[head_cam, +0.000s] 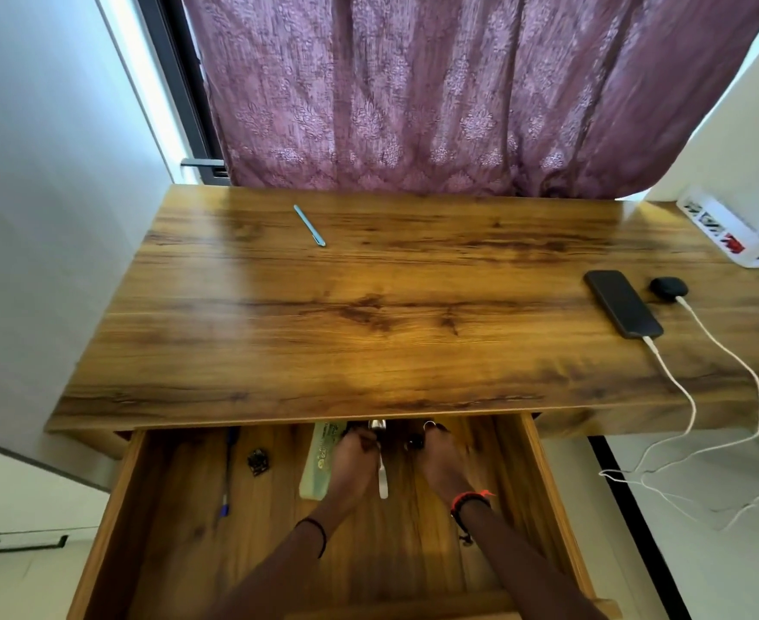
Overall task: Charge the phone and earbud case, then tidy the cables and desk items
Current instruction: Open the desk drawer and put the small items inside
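The black phone (621, 302) lies at the desk's right end with a white cable (677, 387) plugged into its near end. Beside it sits the black earbud case (668, 288), and a second white cable (727, 351) runs from it. Both cables drop off the desk's right front edge to the floor. My left hand (353, 458) and my right hand (442, 463) reach deep into the open drawer (548, 507). Their fingers are curled under the desk's front edge, in shadow, so what they hold is hidden. A white-handled, metal-tipped item (382, 478) lies between them.
A teal pen (309, 226) lies on the wooden desk (368, 315) at the back left. A white power strip (722, 232) sits at the back right. The drawer holds a blue pen (227, 481), a small dark item (257, 461) and a pale green box (317, 467). A purple curtain hangs behind.
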